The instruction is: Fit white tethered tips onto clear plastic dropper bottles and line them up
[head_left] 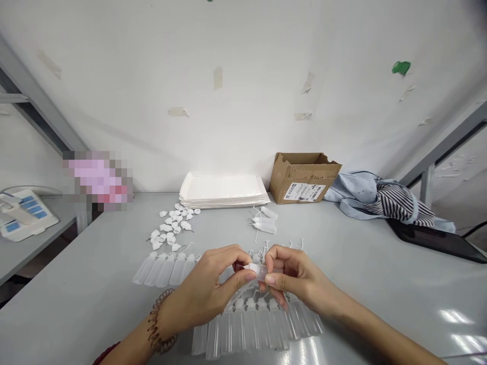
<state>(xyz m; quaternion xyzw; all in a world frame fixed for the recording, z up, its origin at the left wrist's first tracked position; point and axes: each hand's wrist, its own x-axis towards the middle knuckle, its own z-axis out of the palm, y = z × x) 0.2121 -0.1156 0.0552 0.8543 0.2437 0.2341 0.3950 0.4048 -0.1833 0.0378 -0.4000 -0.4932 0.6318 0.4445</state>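
Observation:
My left hand (213, 291) and my right hand (292, 276) meet over the grey table (380, 274), both pinching one small translucent plastic bottle (257, 269) with a white tip. My left thumb and forefinger close on the tip end; my right fingers grip the body. Beneath the hands lies a row of several clear bottles (258, 324). A second, shorter row of bottles (165, 268) lies to the left. Small white caps (173, 228) are scattered behind that row. A few finished bottles (265, 220) lie farther back.
A stack of white trays (223, 190) and an open cardboard box (302, 177) stand against the white wall. Blue and striped cloth (384, 200) rests on a dark tablet (437, 238) at right. A device with blue buttons (23, 213) sits at left.

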